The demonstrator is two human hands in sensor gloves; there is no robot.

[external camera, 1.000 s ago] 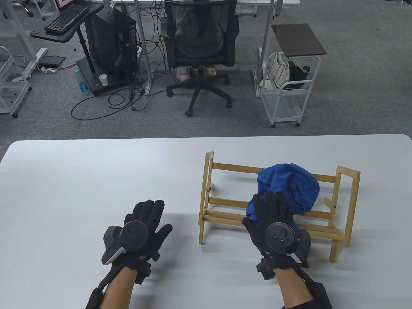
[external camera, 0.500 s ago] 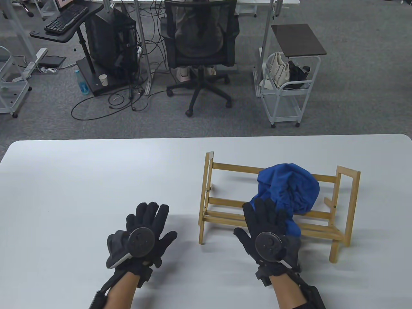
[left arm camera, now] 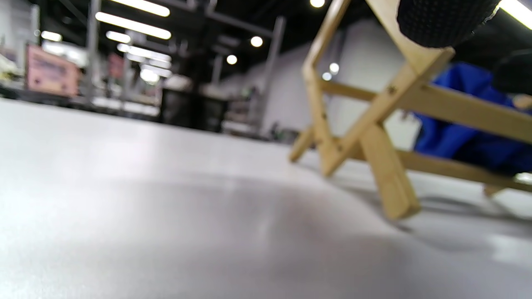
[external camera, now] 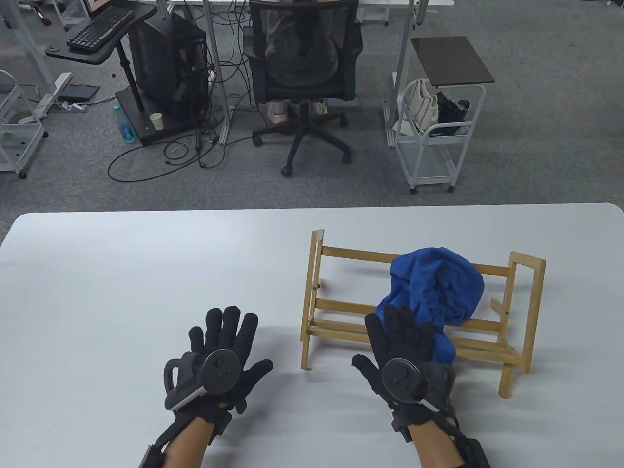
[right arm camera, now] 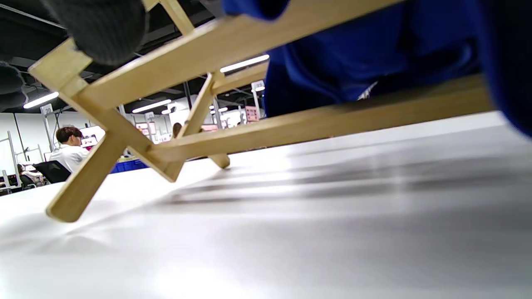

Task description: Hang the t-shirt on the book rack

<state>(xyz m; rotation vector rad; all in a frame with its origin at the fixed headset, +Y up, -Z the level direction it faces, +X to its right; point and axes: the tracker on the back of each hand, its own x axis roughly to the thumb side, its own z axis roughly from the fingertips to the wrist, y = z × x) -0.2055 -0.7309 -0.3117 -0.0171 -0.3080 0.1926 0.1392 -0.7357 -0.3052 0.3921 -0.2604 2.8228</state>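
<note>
A wooden book rack (external camera: pixel 312 292) stands on the right half of the white table (external camera: pixel 122 273). A blue t-shirt (external camera: pixel 434 287) lies bunched over its right part and hangs down past the front rails. My right hand (external camera: pixel 397 336) is spread flat, its fingers over the front rails and the shirt's lower fold, and it grips nothing that I can see. My left hand (external camera: pixel 222 341) lies open on the table left of the rack. The left wrist view shows the rack (left arm camera: pixel 374 108) and shirt (left arm camera: pixel 457 137). The right wrist view shows a rail (right arm camera: pixel 249 37) and cloth (right arm camera: pixel 374 54) close above.
Bare table surface stretches to the left of and behind the rack. Beyond the far edge, on the floor, stand an office chair (external camera: pixel 304 63) and a white trolley (external camera: pixel 434 136) with bags.
Both hands have drawn back toward the near edge. My right hand has slid back and left off the bunched shirt, uncovering its lower fold. Rack and shirt have not moved.
</note>
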